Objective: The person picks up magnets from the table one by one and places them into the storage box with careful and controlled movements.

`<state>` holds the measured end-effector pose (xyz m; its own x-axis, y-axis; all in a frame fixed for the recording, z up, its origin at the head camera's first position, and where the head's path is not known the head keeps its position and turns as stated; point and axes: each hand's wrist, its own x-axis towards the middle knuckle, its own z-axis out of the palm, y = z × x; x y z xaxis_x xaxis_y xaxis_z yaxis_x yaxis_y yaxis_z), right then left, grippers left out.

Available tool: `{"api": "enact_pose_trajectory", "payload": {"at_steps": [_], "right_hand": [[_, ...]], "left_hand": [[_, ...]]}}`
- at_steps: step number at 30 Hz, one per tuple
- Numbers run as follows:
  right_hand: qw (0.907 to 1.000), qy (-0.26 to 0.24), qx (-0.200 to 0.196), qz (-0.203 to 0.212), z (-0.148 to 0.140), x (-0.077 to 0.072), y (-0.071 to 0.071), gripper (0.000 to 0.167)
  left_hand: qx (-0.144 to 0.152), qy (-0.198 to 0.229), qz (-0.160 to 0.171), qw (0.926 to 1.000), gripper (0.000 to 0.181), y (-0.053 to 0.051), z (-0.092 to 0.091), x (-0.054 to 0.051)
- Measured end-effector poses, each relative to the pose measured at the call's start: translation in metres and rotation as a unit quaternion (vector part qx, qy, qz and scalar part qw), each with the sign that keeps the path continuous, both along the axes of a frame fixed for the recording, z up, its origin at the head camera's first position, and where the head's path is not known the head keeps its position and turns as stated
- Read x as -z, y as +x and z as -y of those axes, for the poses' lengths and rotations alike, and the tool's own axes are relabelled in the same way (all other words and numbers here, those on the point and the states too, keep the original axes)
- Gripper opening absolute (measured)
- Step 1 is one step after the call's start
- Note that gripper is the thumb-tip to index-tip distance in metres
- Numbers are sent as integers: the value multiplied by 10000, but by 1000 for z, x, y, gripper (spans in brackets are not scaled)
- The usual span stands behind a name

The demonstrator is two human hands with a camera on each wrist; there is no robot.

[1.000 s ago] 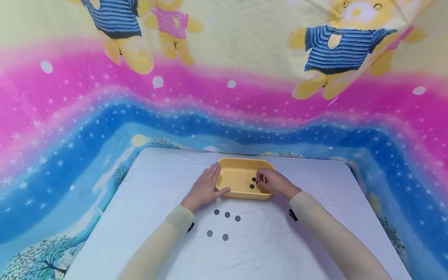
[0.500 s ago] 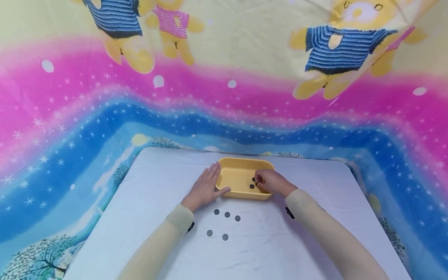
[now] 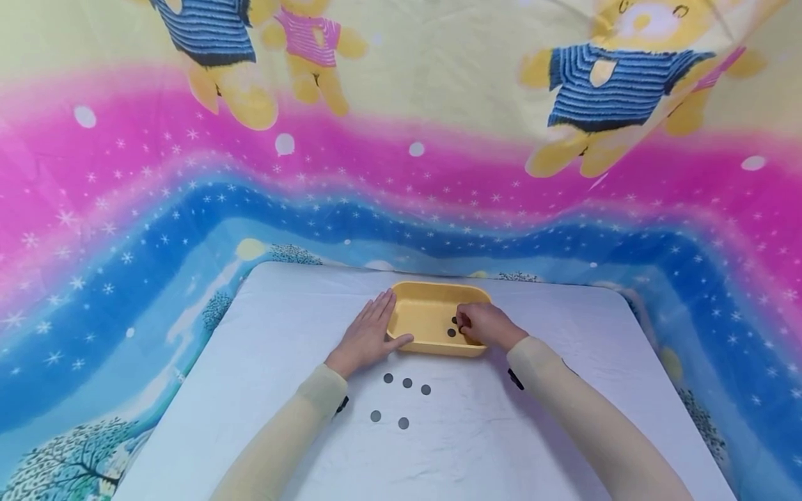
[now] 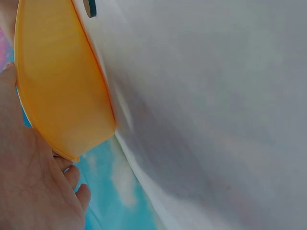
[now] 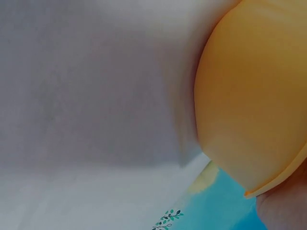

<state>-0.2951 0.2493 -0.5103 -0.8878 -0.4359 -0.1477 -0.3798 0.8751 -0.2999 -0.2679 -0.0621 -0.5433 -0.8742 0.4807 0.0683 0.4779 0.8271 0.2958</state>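
Your left hand [image 3: 366,334] lies at the left end of the yellow oblong tray [image 3: 416,321], fingers straight against its wall, thumb at the near rim. Below, on the white desk [image 3: 338,466]: five gray discs [image 3: 407,383], loose, clear of your fingers. Inside the tray, toward its right end, two dark discs [image 3: 452,332], near each other. Just right of them, your right hand [image 3: 491,325] hangs over the right rim, fingers curled narrow, pinching a dark piece [image 3: 462,330] at the tips, mostly covered.
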Motion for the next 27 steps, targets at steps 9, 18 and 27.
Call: {"api": "enact_pose_trajectory", "payload": {"at_steps": [9,18,27], "right_hand": [[9998,78,9,-162,1,0,1,12],[9995,20,-47,-296,-1,2,0,13],[9990,-304,5,-327,-2,3,3,9]], "left_hand": [[0,-38,-8,10000,110,-1,0,0],[-29,-71,60,10000,110,-1,-1,-1],[-24,-106,65,9999,111,-1,-1,-1]]}}
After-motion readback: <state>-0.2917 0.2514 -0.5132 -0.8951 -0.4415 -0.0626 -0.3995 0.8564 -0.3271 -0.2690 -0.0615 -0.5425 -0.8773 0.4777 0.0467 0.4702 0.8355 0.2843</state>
